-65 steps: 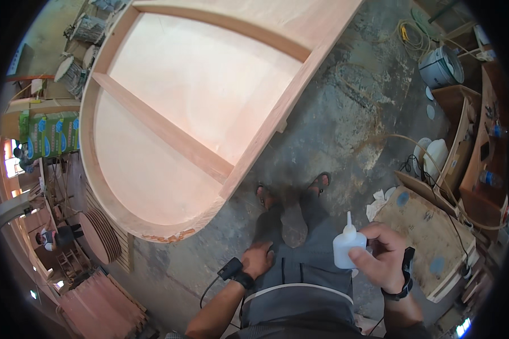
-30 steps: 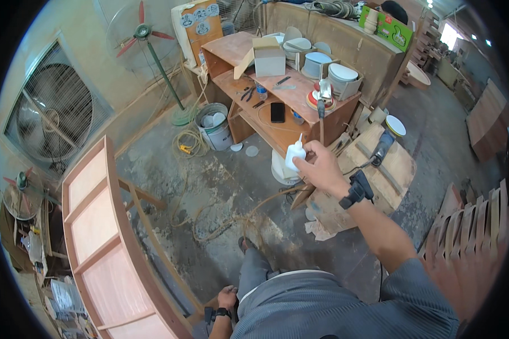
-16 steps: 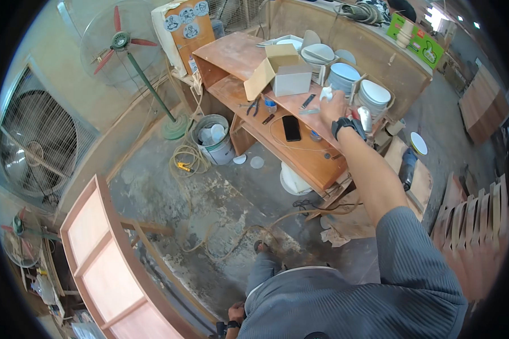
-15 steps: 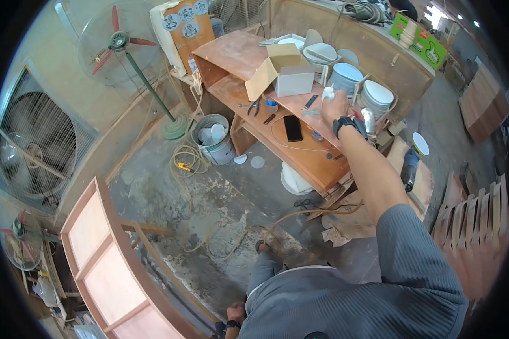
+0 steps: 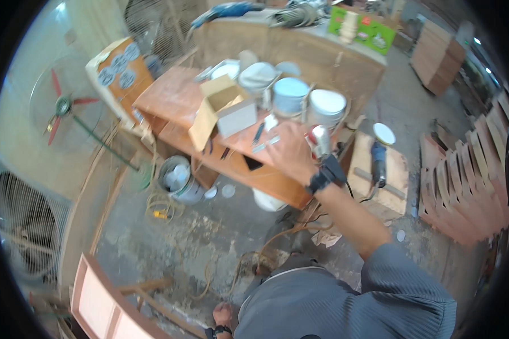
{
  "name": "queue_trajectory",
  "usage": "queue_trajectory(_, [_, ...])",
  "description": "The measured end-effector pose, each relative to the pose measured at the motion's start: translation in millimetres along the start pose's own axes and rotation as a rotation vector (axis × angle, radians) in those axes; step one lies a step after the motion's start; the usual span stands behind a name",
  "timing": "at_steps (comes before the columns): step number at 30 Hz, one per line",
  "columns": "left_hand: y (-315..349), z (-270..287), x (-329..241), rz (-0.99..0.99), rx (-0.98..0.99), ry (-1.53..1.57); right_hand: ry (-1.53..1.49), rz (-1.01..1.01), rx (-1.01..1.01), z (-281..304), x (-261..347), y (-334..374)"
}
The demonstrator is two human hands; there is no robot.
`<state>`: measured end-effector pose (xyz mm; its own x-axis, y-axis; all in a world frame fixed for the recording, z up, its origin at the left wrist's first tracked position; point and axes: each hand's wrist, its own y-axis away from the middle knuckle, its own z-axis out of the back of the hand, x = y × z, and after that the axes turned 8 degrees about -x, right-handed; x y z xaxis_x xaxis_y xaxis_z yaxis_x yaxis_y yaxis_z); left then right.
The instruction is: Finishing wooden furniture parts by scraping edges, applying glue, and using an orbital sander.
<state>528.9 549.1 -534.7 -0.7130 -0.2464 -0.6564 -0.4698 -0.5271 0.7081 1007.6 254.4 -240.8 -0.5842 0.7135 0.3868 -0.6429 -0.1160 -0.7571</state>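
My right hand (image 5: 291, 150) is over the near right part of the workbench (image 5: 178, 138), palm down and blurred by motion. A small white object (image 5: 270, 121), too smeared to name, lies just past its fingertips. Beside the fingers are a thin metal strip (image 5: 259, 148) and a dark flat strip (image 5: 258, 133). Right of the hand is a shiny metal container (image 5: 321, 140) with some red on it. My left hand (image 5: 223, 313) hangs low beside my body, fingers curled, with nothing visible in it. A black phone (image 5: 253, 163) is partly hidden by the hand.
An open cardboard box (image 5: 236, 116) stands on the bench before several lidded tubs (image 5: 291, 93). A blue power tool (image 5: 378, 164) rests on a board at right. Stacked curved wood pieces (image 5: 464, 175) stand beyond. A bucket (image 5: 184, 183), hose and pink panel (image 5: 99, 294) are at left.
My view has swung right, so the bench appears farther left. My right hand has drawn back from the white object, toward the metal strip. My left hand still hangs low.
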Motion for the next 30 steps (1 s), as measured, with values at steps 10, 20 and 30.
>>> queue_trajectory(10, [-68,-54,81,-0.344,-0.001,-0.718,0.311,-0.444,0.490,95,-66,-13])
queue_trajectory(20, [5,-64,32,-0.560,0.152,-0.736,0.230,-0.470,0.573,64,-100,-20])
queue_trajectory(30, [128,-108,58,-0.303,0.035,-0.592,0.175,-0.292,0.527,68,-110,-13])
